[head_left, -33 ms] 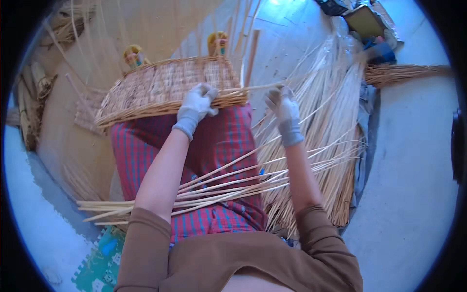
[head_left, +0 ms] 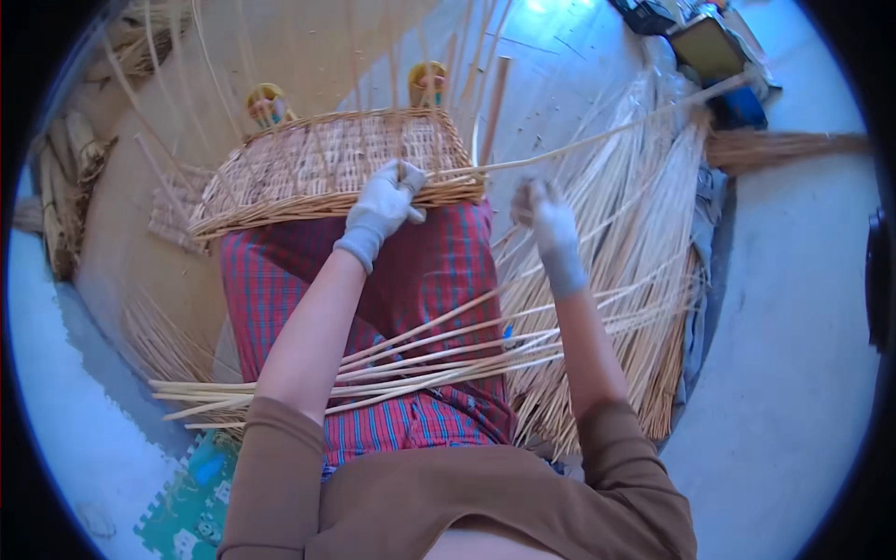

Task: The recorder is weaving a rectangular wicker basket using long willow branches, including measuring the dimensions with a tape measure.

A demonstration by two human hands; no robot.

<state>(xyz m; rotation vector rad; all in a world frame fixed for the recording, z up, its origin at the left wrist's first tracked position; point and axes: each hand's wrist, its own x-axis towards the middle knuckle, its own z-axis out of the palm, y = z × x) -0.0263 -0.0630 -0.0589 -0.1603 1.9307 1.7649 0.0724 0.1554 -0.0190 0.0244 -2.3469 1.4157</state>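
Note:
A partly woven wicker basket (head_left: 327, 159) rests over my knees, with upright stakes rising from its far side. My gloved left hand (head_left: 381, 207) is closed on its near rim, the thumb below the edge. From beside those fingers a pale cane strand (head_left: 597, 140) runs off to the right, past the basket's corner. Just under this strand, apart from it, is my gloved right hand (head_left: 546, 215); its fingers look curled but are smeared by motion. Several loose canes (head_left: 420, 369) lie across my lap, over the red plaid cloth (head_left: 280, 289).
A large bundle of pale canes (head_left: 635, 252) spreads on the floor at the right. Brown thin rods (head_left: 784, 151) lie beyond it. Two yellow containers, one a cup (head_left: 427, 84), stand behind the basket. Dried stalks (head_left: 70, 196) lie at the far left.
My right hand has dropped away from the cane strand, which now angles farther up to the right. My left hand stays at the rim, and the basket has shifted slightly right.

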